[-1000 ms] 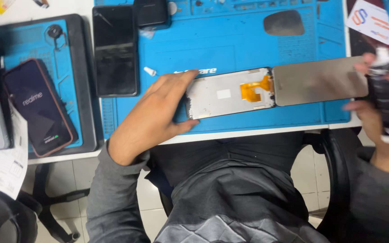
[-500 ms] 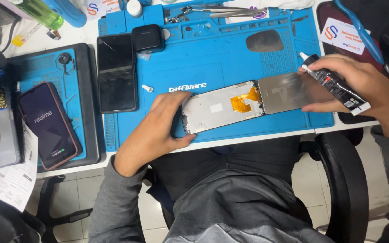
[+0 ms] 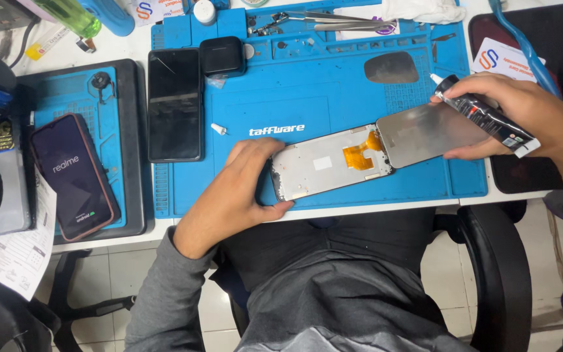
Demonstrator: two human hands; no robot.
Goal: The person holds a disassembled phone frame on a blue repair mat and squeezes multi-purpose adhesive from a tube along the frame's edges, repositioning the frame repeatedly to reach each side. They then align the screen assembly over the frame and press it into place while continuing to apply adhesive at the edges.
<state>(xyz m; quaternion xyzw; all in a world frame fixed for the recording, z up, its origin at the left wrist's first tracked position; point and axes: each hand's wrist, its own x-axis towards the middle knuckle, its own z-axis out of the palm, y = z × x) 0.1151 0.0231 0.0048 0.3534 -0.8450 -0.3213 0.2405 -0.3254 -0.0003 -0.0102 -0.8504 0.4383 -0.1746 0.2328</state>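
Phone frame (image 3: 326, 163) lies face-down on the blue work mat (image 3: 307, 85), near its front edge, orange flex cable showing. Left hand (image 3: 239, 189) cups its left end, fingers curled around the corner. Right hand (image 3: 522, 117) grips a black glue tube (image 3: 483, 116), nozzle up-left, above the grey screen panel (image 3: 425, 133) adjoining the frame.

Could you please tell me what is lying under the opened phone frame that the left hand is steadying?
The phone frame lies on the blue work mat, held by the left hand. Whatever lies beneath it is covered.
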